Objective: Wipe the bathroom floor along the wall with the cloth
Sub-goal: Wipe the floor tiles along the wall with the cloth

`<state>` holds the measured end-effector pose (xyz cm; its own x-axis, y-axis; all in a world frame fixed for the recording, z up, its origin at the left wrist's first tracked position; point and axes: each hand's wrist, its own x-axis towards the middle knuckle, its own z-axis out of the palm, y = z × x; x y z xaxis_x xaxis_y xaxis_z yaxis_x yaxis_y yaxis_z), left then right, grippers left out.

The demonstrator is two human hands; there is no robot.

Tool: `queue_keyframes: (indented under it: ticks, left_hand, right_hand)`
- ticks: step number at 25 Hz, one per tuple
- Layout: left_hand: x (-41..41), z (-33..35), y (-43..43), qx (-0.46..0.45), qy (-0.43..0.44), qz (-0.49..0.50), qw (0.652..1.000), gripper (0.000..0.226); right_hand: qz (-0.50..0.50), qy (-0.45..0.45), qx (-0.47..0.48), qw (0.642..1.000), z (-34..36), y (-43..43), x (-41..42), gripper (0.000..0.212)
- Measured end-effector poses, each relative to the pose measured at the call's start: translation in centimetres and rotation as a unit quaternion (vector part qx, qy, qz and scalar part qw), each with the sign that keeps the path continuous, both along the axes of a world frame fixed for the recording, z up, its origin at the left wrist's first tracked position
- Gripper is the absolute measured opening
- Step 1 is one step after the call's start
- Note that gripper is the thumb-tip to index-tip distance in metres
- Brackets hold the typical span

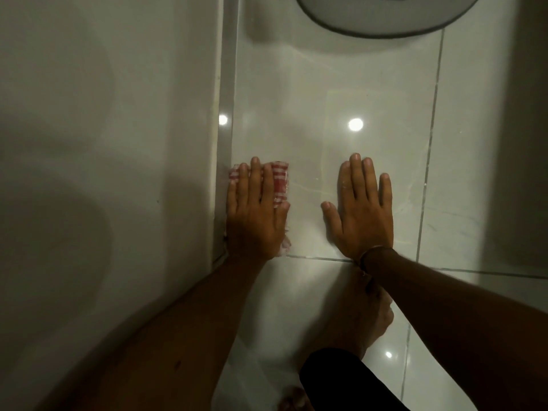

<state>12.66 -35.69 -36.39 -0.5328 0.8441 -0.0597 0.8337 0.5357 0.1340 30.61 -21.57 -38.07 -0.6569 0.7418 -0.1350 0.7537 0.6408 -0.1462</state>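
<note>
- Head view, nearest you: your bare foot [360,315] is planted on the glossy floor tile [296,307], with a black-clad knee [341,381] at the bottom edge and both forearms reaching forward.
- Just past the tile joint, your left hand [256,215] lies flat, fingers straight and close together, pressing the red-and-white checked cloth [280,180] onto the floor. It is not gripping the cloth, only pinning it under the palm.
- That cloth sits hard against the grey skirting strip [226,114] at the foot of the white wall [103,129]; its corners show beyond your fingertips and beside your wrist.
- Your right hand [363,209] is spread flat and empty on the bare tile, well clear of the cloth — by the look of it, a brace for your weight.
- Step in hand, as I read it: a wiping stroke along the wall edge, somewhere mid-run.
- Next move calls for steady downward pressure while you slide the cloth forward along the skirting, keeping its edge tight in the corner.
- Farthest off, a round grey-rimmed object [385,22] sits on the floor ahead — you will need to stop short of it or work around it.
</note>
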Motion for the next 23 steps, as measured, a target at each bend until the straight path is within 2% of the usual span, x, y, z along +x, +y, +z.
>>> queue_keyframes:
  ticks: [4,7,10,12,15,17,20,23]
  left_hand:
    - [-3.0,-0.7,5.0,0.002,0.012,-0.04,0.999,0.074]
    - [-4.5,0.0,7.5,0.098,-0.097,0.0,0.99,0.065]
    - [-3.8,2.1,7.4,0.142,-0.249,0.118,0.951,0.074]
    - [-2.4,5.8,7.5,0.13,-0.291,0.178,0.931,0.087]
    - [-1.3,11.7,9.0,0.131,-0.302,0.209,0.921,0.064]
    - [-1.1,16.4,11.3,0.133,-0.309,0.206,0.919,0.055]
    - [-2.2,24.3,15.8,0.136,-0.308,0.187,0.923,0.072]
    - [-4.2,30.9,20.2,0.164,-0.283,0.157,0.932,0.07]
  right_hand:
    - [0.006,-0.017,-0.009,1.0,0.3,0.1,-0.2,0.086]
    - [0.016,-0.032,-0.038,0.999,1.6,0.5,-0.1,0.087]
    - [0.015,-0.039,-0.044,0.998,3.7,1.5,-0.1,0.089]
    - [-0.005,-0.039,-0.038,0.999,6.8,2.2,0.0,0.089]
    - [-0.035,-0.028,-0.043,0.998,11.8,2.9,0.3,0.087]
    - [-0.055,-0.023,-0.032,0.998,15.7,3.6,0.4,0.086]
    - [-0.07,-0.021,-0.017,0.997,21.7,6.1,0.0,0.087]
    - [-0.06,-0.03,-0.008,0.998,27.3,9.5,-1.1,0.088]
